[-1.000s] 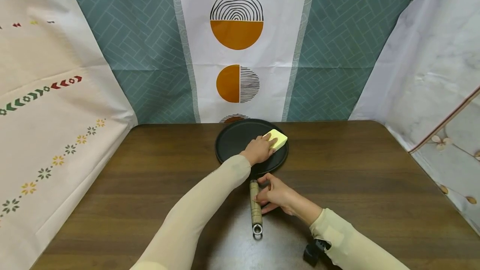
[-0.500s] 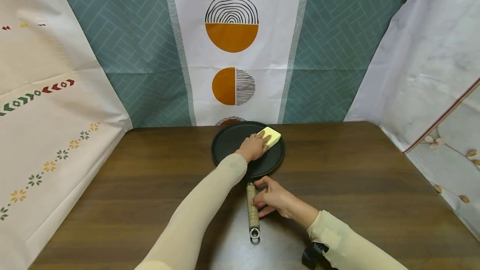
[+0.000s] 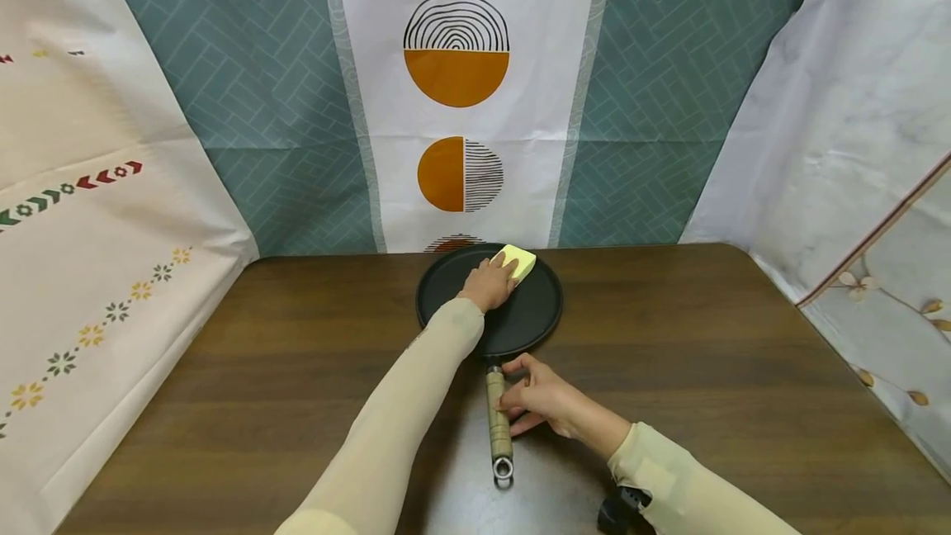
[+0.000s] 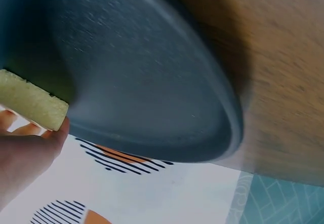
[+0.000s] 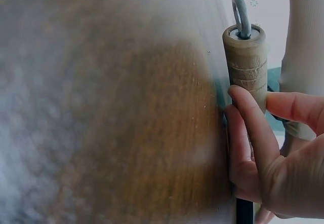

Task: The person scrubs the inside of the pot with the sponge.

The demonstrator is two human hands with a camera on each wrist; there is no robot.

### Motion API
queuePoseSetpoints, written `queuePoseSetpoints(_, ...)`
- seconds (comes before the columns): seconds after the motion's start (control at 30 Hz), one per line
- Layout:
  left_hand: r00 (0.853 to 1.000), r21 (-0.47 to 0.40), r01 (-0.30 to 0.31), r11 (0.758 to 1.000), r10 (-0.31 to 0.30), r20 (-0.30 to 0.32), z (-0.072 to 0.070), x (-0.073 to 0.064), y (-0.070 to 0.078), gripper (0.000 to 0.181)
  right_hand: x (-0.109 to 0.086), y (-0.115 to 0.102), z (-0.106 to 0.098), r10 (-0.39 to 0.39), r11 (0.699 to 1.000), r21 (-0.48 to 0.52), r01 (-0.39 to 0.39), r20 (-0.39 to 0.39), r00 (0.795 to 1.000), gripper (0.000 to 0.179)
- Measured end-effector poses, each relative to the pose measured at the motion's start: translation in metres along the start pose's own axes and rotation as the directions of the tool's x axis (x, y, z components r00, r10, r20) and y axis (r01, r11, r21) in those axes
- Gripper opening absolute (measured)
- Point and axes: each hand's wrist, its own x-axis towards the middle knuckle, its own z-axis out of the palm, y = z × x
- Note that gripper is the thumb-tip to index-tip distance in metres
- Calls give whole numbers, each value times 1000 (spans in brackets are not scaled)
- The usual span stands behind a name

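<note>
A round black frying pan (image 3: 531,316) lies on the table, its ribbed wooden handle (image 3: 499,419) pointing toward me. My left hand (image 3: 488,282) grips a pale yellow sponge (image 3: 522,262) against the far part of the pan's inner surface. Up close in the left wrist view, the fingers hold the block-shaped sponge (image 4: 33,100) by its edge near the raised rim (image 4: 230,112). My right hand (image 3: 546,399) pinches the handle from the right. Its thumb and fingers sit on either side of the wood in the right wrist view, below the metal hanging ring (image 5: 241,16).
The brown wooden table (image 3: 297,370) reaches back to a teal and white patterned cloth (image 3: 461,89). Light printed cloths hang at the left (image 3: 89,271) and right (image 3: 854,188). A black wrist device (image 3: 622,510) sits under the right sleeve.
My left hand has slid the sponge left and slightly away across the pan. The right hand stays at the handle. The head view has shifted a little.
</note>
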Motion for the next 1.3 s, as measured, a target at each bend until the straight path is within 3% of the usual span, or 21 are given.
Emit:
queuePoseSetpoints(0.27, 998, -40, 58, 998, -59, -12, -3, -3, -20, 51, -1, 1, 2, -2, 1000, 3, 2, -1, 1000, 55)
queuePoseSetpoints(0.6, 996, -48, 88, 995, -88, -2, -9, -9, -33, 53, -1, 0, 1, -1, 1000, 1, 1, -8, 1000, 54)
queuePoseSetpoints(1.3, 999, -13, 33, 999, -33, 1, -7, -24, -76, 55, -1, -2, 1, 3, 1000, -18, -4, -17, 1000, 55)
